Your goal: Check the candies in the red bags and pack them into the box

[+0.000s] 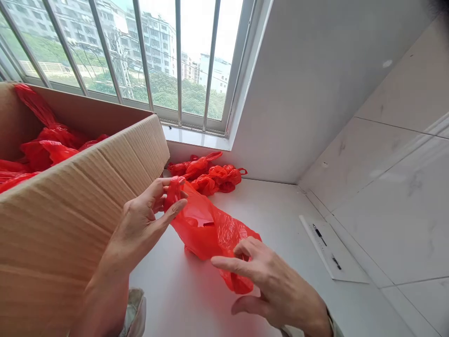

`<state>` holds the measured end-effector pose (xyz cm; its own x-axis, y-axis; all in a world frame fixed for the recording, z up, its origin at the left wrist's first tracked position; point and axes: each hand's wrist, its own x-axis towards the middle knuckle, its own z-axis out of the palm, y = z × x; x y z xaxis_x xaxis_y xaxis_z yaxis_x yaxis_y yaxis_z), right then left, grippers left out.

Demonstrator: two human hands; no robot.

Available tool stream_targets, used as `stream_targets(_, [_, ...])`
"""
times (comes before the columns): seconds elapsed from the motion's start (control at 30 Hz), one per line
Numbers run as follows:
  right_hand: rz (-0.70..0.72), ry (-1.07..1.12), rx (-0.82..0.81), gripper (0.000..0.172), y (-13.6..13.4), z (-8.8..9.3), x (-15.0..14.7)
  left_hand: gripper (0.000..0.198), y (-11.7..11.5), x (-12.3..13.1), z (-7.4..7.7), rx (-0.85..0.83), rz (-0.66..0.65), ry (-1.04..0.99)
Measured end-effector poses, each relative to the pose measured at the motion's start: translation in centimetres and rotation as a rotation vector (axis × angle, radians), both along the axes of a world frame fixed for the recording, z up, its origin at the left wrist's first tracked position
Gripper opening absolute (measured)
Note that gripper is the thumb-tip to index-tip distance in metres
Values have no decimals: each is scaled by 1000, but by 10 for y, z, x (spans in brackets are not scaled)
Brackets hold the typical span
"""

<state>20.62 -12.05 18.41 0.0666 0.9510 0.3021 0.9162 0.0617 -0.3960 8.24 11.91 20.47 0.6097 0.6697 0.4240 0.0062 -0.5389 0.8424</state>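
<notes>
A red plastic bag is spread in front of me above the white surface, its mouth partly open. My left hand is closed around one gathered handle of it, with the thumb reaching across. Close to the bag's right side is my right hand, its index finger stretched out and its thumb apart. The middle finger bends in against the red plastic, and the remaining fingers are partly hidden. Something dark shows inside the bag, too little of it to name.
A large cardboard box holding red bags stands at the left. Knotted red bags lie by the wall below a barred window. To the right is paper with a pen and its cap.
</notes>
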Motion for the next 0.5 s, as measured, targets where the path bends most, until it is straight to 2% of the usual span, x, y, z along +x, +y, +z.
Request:
stream_targets(0.07, [-55,-90,30,12,10,2,-1,42,2,-1,-2,2,-45,28])
stream_targets(0.13, [-185,-50,199,15,13,5,8,41,5,-2,-4,-5,-44,33])
stream_targets(0.27, [-609,162,749,5,9,17,36,48,4,-2,-2,-32,-40,-54])
stream_targets(0.3, [-685,198,843,5,9,18,43,49,3,-2,-1,-34,-41,-97])
stream_targets(0.37, [-759,253,909,11,11,16,53,49,2,-1,-1,-36,-44,-159])
stream_targets(0.5, [-762,317,854,18,16,6,64,49,3,-1,-3,-50,-60,-138])
